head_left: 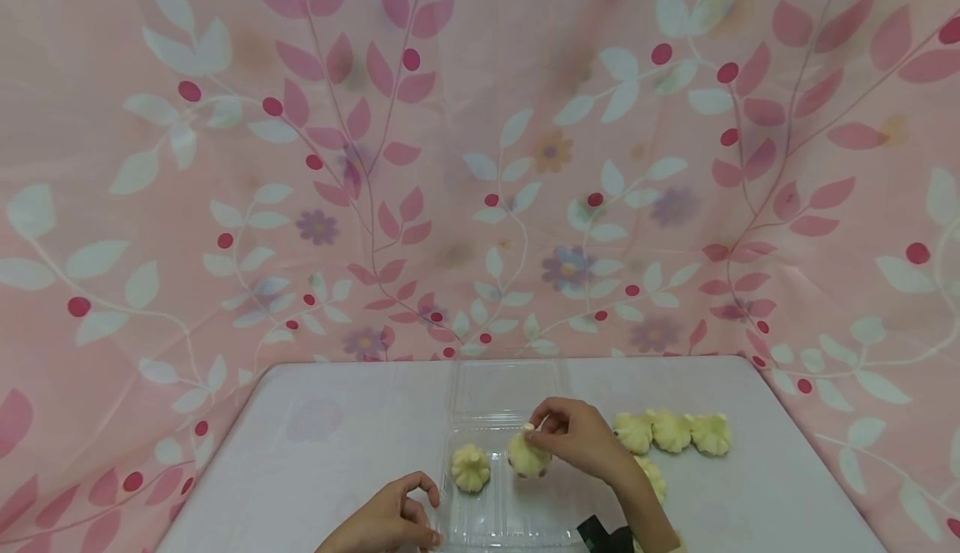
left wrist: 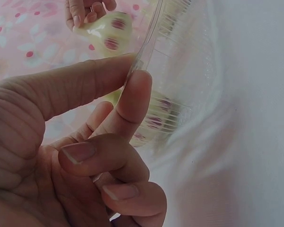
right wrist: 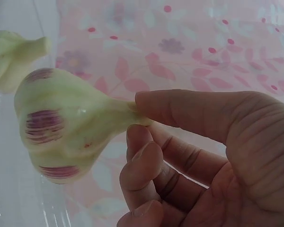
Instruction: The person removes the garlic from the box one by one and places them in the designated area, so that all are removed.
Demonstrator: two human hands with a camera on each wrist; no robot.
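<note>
My right hand (head_left: 577, 436) pinches a garlic bulb (right wrist: 61, 127) by its stem between thumb and fingertips. The bulb is pale green-white with purple streaks, and in the head view it hangs over the clear plastic box (head_left: 540, 528). At the box's left edge, my left hand (head_left: 390, 515) pinches the thin rim between thumb and index finger, as the left wrist view shows; its other fingers are loosely curled. Another garlic bulb (head_left: 471, 468) sits in the left part of the box, stem up. The box's lid (head_left: 506, 391) lies folded back on the far side.
Right of the box, several garlic bulbs (head_left: 671, 430) stand on the white table (head_left: 337, 420), three in a row at the back and others nearer, partly behind the right forearm. A black strap piece (head_left: 603, 535) shows by that wrist. A pink floral cloth (head_left: 480, 161) hangs behind.
</note>
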